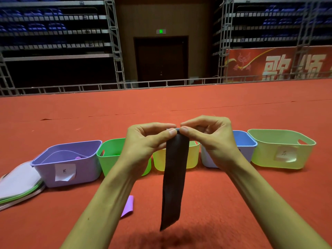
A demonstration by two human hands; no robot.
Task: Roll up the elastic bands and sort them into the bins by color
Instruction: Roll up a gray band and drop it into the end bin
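Left hand (143, 141) and right hand (212, 139) each pinch the top edge of a black band (174, 177), fingertips almost meeting. The band hangs toward 6 o'clock above the red floor (233, 194). Behind the hands, a row from 9 to 3 o'clock: purple bin (45, 175), green bin (107, 162), yellow bin (192, 159), blue bin (246, 150), pale green bin (265, 155). A purple band (128, 205) lies on the floor at 7 o'clock.
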